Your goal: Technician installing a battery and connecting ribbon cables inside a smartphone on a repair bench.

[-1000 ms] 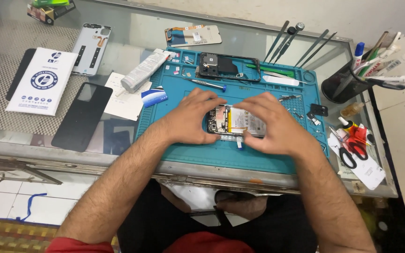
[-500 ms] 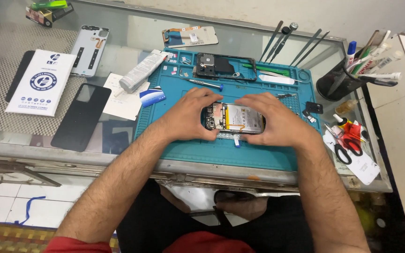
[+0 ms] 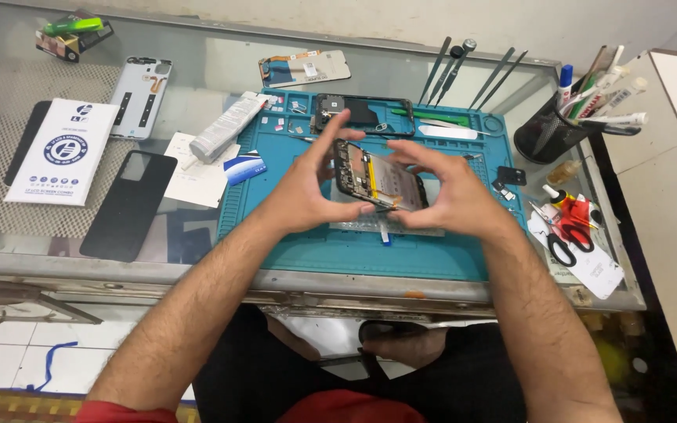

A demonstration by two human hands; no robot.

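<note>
Phone (image 3: 378,178): opened, back off, battery showing; lifted tilted above blue mat (image 3: 338,251).
Left hand (image 3: 307,192): fingers clamped on left end.
Right hand (image 3: 452,196): pinching right end, fingers curled over.
Technique: grip by frame edges only; keep low over mat; avoid flexing board.
Nearby: scissors (image 3: 570,235), tool cup (image 3: 546,137).

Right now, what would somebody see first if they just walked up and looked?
First, the opened phone with its insides showing, held tilted above the blue work mat between the left hand and the right hand. Next, red-handled scissors at the mat's right, and a black cup of tools behind them.
</note>
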